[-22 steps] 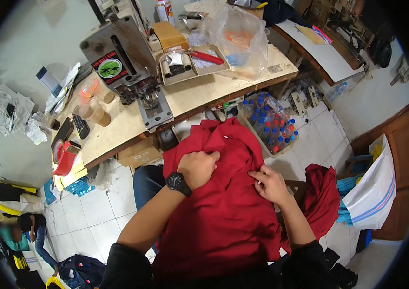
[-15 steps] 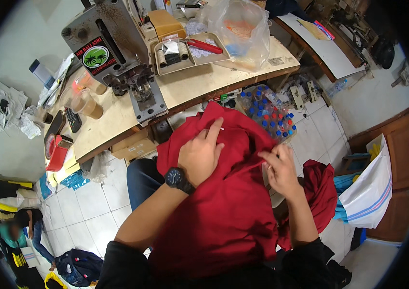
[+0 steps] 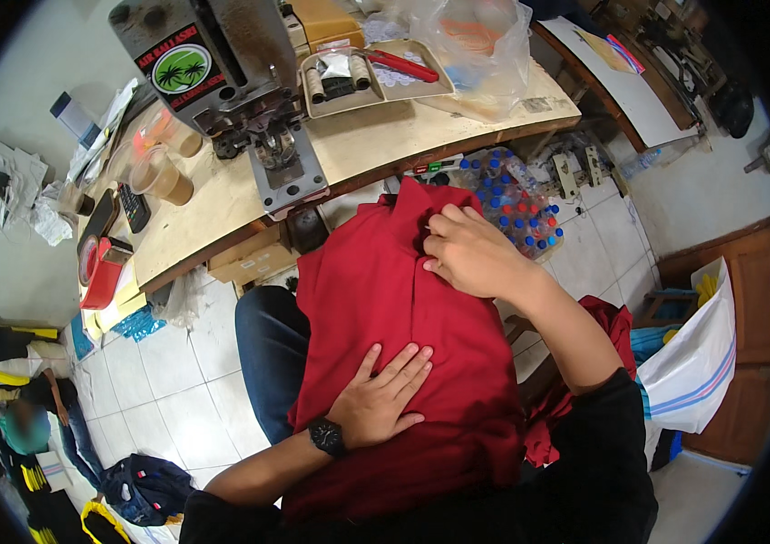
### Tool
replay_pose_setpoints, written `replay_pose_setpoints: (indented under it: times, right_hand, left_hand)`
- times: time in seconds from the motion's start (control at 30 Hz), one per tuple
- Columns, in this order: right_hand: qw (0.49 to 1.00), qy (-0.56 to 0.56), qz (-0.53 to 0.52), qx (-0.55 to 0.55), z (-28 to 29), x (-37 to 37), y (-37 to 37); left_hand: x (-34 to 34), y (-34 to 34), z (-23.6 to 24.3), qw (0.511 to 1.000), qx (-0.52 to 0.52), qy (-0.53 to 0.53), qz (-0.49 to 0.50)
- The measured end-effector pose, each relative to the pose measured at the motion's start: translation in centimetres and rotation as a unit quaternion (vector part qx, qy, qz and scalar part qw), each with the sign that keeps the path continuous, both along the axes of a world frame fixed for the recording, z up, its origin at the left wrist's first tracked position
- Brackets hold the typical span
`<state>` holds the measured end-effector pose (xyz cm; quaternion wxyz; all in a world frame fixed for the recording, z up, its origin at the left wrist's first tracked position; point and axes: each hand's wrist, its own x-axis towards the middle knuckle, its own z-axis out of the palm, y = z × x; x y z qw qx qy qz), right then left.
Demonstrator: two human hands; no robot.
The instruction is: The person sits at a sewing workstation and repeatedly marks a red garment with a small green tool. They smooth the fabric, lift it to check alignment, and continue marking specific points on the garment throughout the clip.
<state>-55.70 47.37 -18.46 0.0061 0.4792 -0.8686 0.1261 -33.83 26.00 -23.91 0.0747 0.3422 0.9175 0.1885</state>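
A dark red garment (image 3: 376, 308) with a collar and a front placket lies spread over my lap. Flat on its lower middle rests my left hand (image 3: 380, 394), fingers stretched out and holding nothing; a black watch is on that wrist. Farther up, near the collar, my right hand (image 3: 474, 252) has its fingers curled and pinched on the cloth at the placket. Whether something small is also between those fingertips is hidden. More red cloth (image 3: 612, 317) hangs beyond my right forearm.
Ahead is a worktable (image 3: 362, 150) with a grey machine (image 3: 258, 100), a divided tray (image 3: 376, 104) of spools, and plastic cups (image 3: 163, 177). Capped bottles (image 3: 516, 213) stand below it on the right. A white sack (image 3: 698, 363) is at far right. At far left sits another person (image 3: 58, 408).
My left hand has slid down toward me and flattened on the garment. My right hand has moved left and up to the placket; the cloth lies smoother.
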Motion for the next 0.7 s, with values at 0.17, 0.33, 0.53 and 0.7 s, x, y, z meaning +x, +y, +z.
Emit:
replay_pose_setpoints:
  times: [0.17,0.33,0.53,0.7]
  right_hand:
    - [0.998,-0.058,0.006,0.013,0.2,-1.4,0.1]
    - [0.996,-0.077,0.016,0.044,-0.6,-2.3,-0.2]
    - [0.998,-0.056,0.017,0.028,-2.0,-3.0,-0.5]
    - [0.998,-0.060,-0.007,0.008,-3.0,-2.5,-0.2]
  left_hand:
    - [-0.6,0.1,1.2,1.000,0.012,0.021,-0.012]
    - [-6.2,-0.2,1.9,0.979,0.168,0.115,0.030]
    - [-10.1,0.0,-1.4,0.980,0.107,0.136,0.100]
    - [-9.7,-0.1,-1.4,0.982,0.059,0.135,0.116]
